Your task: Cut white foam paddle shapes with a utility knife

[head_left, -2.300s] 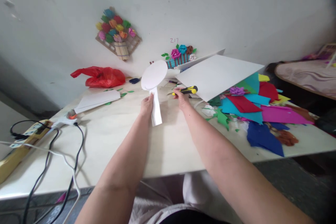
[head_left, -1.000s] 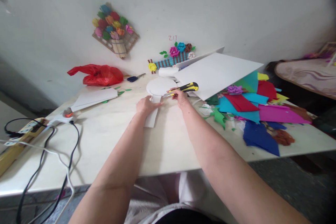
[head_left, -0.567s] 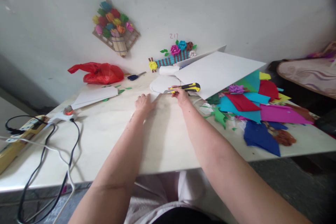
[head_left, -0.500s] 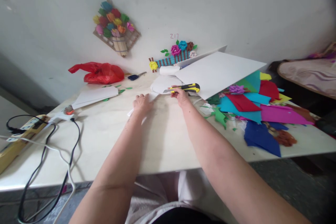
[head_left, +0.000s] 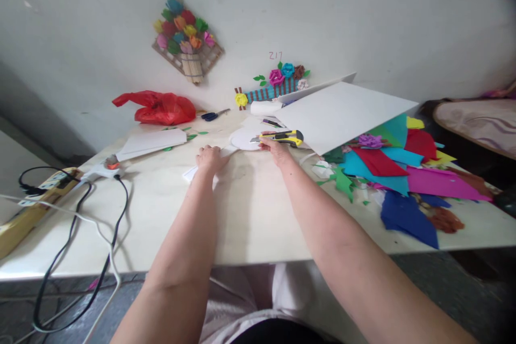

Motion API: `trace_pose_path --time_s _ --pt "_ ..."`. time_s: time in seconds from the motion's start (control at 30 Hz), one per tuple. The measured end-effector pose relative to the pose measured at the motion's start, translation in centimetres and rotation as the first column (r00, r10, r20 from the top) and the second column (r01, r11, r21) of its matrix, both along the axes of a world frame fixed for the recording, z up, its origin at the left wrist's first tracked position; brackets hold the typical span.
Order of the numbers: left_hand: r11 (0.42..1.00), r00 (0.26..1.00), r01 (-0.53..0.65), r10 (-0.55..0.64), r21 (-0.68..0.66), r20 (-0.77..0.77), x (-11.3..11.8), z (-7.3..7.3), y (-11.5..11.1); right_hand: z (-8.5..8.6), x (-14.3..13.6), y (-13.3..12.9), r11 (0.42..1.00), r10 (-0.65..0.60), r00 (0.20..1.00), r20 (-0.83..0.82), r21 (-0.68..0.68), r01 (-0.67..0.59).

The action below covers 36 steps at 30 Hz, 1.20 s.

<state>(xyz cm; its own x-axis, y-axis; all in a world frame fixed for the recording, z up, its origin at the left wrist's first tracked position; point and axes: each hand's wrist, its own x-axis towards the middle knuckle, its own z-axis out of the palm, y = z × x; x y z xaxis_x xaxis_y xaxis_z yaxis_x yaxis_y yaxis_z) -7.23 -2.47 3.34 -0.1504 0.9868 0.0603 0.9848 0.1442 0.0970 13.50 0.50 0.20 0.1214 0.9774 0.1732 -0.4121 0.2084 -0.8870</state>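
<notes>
In the head view my right hand point(head_left: 274, 150) grips a yellow and black utility knife point(head_left: 288, 137), its blade showing and pointing left. The blade lies over a white card cut-out point(head_left: 242, 138) with a rounded end and a narrow neck. My left hand point(head_left: 210, 160) is closed over the neck of this cut-out, and its wider white end sticks out beneath the palm. Some of its fingers are hidden. Behind the knife lies a slim dark tool point(head_left: 272, 123), too small to name, beside a white roll point(head_left: 264, 108).
Large white boards point(head_left: 346, 113) lean at the back right over coloured felt sheets point(head_left: 443, 183). Back left are a red plastic bag point(head_left: 165, 110), scissors point(head_left: 215, 115) and white sheets point(head_left: 153, 142). A power strip point(head_left: 48, 188) with cables occupies the left edge.
My left hand has slid left with the white cut-out. The slim dark tool behind the knife now shows. My right hand still holds the knife, slightly further left. The view has shifted a little.
</notes>
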Motion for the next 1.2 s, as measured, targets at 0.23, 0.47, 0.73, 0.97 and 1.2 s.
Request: trace_pose_path --time_s 0.23,0.47,0.73,0.97,1.2 --pt "0.993 0.990 -0.111 0.113 -0.031 0.088 -2.8 0.2 0.0 -0.1 -0.9 -0.1 1.000 0.014 0.998 0.067 -0.013 -0.013" --pt "0.997 0.994 -0.076 0.078 -0.025 0.081 -2.7 0.1 0.6 0.4 -0.8 0.2 0.999 -0.047 0.999 0.026 -0.027 0.048" --pt "0.997 0.993 0.023 -0.032 0.078 0.115 -4.4 -1.7 0.8 1.8 -1.8 1.3 0.993 -0.111 0.993 0.049 0.037 0.109" --pt "0.987 0.995 0.074 -0.082 0.142 0.052 -4.0 -2.4 0.1 2.5 -4.8 1.4 1.000 0.019 0.993 0.115 -0.026 -0.016" --pt "0.986 0.992 0.093 -0.103 0.140 0.069 -4.4 -2.4 0.3 0.9 -6.7 1.0 0.992 0.119 0.979 0.167 -0.050 -0.112"
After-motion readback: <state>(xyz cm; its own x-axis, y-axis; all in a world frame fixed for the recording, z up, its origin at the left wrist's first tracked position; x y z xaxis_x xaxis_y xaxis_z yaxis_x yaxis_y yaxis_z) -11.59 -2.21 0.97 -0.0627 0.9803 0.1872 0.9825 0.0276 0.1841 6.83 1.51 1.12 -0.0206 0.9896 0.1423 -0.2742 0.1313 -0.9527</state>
